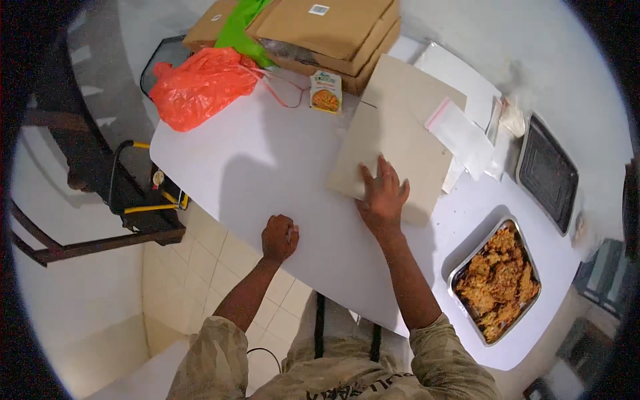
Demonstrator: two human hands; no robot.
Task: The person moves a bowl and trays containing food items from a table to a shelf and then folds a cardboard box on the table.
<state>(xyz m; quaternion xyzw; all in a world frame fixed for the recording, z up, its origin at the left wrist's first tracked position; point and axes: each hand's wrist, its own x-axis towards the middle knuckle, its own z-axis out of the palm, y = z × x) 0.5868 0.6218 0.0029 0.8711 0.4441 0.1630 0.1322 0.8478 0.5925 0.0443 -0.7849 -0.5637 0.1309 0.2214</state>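
Observation:
My right hand [383, 198] lies with its fingers spread on a flat beige cardboard piece [400, 127], near its front left edge. Curled into a fist, my left hand [280, 238] rests by the near edge of the white table [300, 173]; nothing shows in it. A clear plastic zip bag [461, 137] with a red strip lies across the cardboard's right side. Under and behind the cardboard are white sheets [460, 73].
A metal tray of fried food [497, 283] stands at the right, with a black tray [550, 173] behind it. Brown cardboard boxes [327, 30], a red plastic bag [200, 87], a green bag [241, 30] and a small food packet [326, 92] are at the back. A yellow-and-black frame [143, 208] stands left.

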